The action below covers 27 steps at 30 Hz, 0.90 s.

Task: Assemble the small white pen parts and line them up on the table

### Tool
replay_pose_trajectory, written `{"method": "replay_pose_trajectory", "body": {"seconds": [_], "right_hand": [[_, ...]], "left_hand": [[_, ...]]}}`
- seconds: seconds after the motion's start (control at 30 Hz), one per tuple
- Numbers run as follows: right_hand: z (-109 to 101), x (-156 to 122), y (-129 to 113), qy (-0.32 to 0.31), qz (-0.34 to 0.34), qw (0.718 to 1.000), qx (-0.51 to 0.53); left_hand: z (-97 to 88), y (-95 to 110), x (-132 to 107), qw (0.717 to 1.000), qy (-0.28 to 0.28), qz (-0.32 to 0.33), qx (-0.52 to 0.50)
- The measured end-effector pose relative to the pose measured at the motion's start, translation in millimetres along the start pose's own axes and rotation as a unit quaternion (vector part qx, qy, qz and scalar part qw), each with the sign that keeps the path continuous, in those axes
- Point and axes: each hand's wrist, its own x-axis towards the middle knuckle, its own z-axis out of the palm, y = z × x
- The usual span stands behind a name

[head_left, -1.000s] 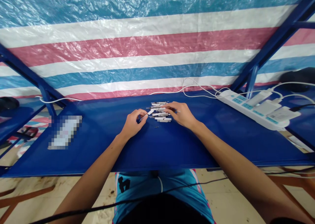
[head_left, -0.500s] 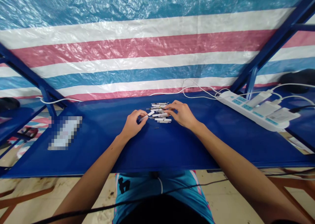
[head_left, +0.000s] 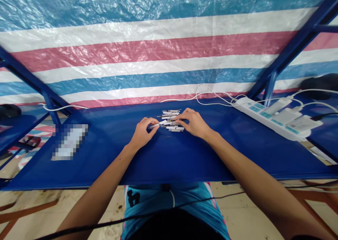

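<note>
My left hand (head_left: 143,133) is closed in a pinch on a slim white and clear pen (head_left: 163,122), its white end pointing right. Facing it, my right hand (head_left: 194,124) has thumb and forefinger pressed on a thin pen refill (head_left: 172,120) with a yellowish part. The refill's left end meets or lies very close to the white end of the pen; whether it is inside I cannot tell. Several white pens (head_left: 175,128) lie in a loose pile around and under the fingertips. A tiny dark piece (head_left: 168,137) rests on the blue surface just in front of the pile.
The blue tabletop (head_left: 169,162) spans the view between blue metal frames (head_left: 269,87). A white power strip (head_left: 274,118) with plugs and cables lies at right. At left lies a blurred-out flat object (head_left: 70,142). Striped plastic sheeting (head_left: 158,53) hangs behind.
My right hand has brought the refill slightly down and left, into line with the pen in my left hand. The pen has tilted flatter; my left hand has hardly moved.
</note>
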Motion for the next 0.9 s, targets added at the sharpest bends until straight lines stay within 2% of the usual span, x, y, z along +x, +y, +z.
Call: {"method": "replay_pose_trajectory", "body": {"seconds": [0.33, 0.6, 0.9], "right_hand": [[2.9, -1.8, -6.6, -0.053, -0.053, 0.997, 0.005], [4.3, -0.7, -3.7, -0.038, 0.001, 0.995, 0.092], [7.2, -0.9, -8.7, -0.057, 0.008, 0.988, 0.146]], "left_hand": [[0.0, -1.0, -0.5, 1.0, -0.015, 0.003, -0.006], [1.4, 0.3, -0.3, 0.999, -0.037, 0.005, -0.013], [1.2, 0.8, -1.8, 0.998, -0.05, 0.015, -0.026]]}}
